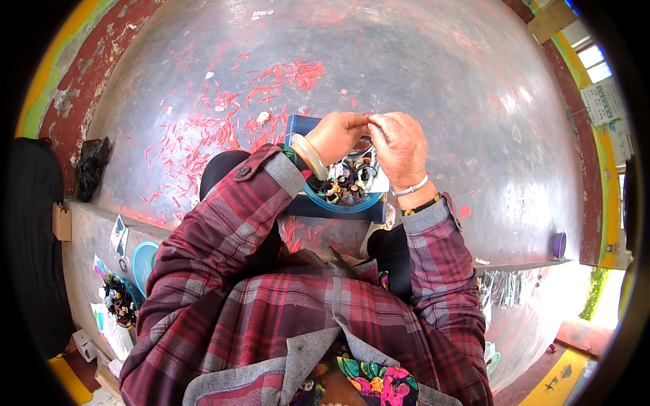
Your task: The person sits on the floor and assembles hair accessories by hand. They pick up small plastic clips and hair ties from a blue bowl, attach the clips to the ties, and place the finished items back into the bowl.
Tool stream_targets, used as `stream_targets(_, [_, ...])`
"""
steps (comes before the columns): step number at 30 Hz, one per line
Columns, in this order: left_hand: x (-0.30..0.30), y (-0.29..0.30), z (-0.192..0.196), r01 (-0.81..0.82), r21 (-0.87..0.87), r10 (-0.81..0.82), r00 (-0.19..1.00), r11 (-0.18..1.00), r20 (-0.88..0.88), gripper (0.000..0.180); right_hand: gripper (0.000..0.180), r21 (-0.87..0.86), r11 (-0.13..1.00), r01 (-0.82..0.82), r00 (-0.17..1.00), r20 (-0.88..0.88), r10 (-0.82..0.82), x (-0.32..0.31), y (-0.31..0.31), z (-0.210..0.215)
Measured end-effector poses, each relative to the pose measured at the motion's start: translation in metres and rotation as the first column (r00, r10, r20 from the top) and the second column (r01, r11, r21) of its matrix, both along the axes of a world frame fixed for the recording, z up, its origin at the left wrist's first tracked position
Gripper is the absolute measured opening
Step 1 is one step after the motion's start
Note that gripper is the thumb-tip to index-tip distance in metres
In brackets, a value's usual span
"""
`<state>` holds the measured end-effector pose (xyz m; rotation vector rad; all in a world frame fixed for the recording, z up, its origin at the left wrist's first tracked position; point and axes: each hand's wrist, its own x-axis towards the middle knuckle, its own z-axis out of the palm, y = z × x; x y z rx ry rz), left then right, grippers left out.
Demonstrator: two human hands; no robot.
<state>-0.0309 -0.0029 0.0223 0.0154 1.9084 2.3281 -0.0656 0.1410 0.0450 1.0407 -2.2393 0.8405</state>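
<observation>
My left hand (336, 140) and my right hand (402, 145) meet fingertip to fingertip in front of me. Both pinch closed at one spot, where a small reddish bit barely shows; I cannot make out what it is. Just below them a round blue basin (360, 206) holds a tangle of black, white and coloured bands (344, 183) that look like hair ties. Beside my right wrist, a white piece of card or paper (382, 181) lies at the basin's edge. The basin rests on a dark blue stool or small table (302, 126), partly hidden by my hands.
Many thin red strips (196, 145) are strewn over the grey floor (474, 122), mostly ahead and left. At lower left stand a light blue bowl (143, 264) and a heap of dark bands (120, 303). A purple cup (559, 245) sits at right, near silvery packets (508, 287).
</observation>
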Motion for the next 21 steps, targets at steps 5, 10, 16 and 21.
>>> stream_targets(5, [-0.001, -0.003, -0.008, 0.028, -0.214, -0.046, 0.996, 0.976, -0.082, 0.020, 0.009, 0.090, 0.996, -0.019, 0.997, -0.074, 0.026, 0.000, 0.001, 0.002])
stream_targets(10, [-0.002, -0.005, -0.014, -0.182, -0.620, -0.092, 0.919, 0.764, -0.383, 0.013, 0.007, 0.201, 0.979, -0.024, 0.988, -0.144, 0.054, -0.002, 0.001, 0.000])
stream_targets(16, [0.000, -0.004, -0.012, -0.268, -0.635, -0.095, 0.873, 0.724, -0.478, 0.008, 0.004, 0.218, 0.976, -0.021, 0.993, -0.106, 0.045, 0.001, 0.001, 0.001])
stream_targets(21, [0.000, -0.003, -0.013, -0.259, -0.633, -0.101, 0.875, 0.730, -0.474, 0.008, 0.004, 0.179, 0.984, -0.018, 0.999, -0.033, 0.025, 0.001, 0.000, 0.001])
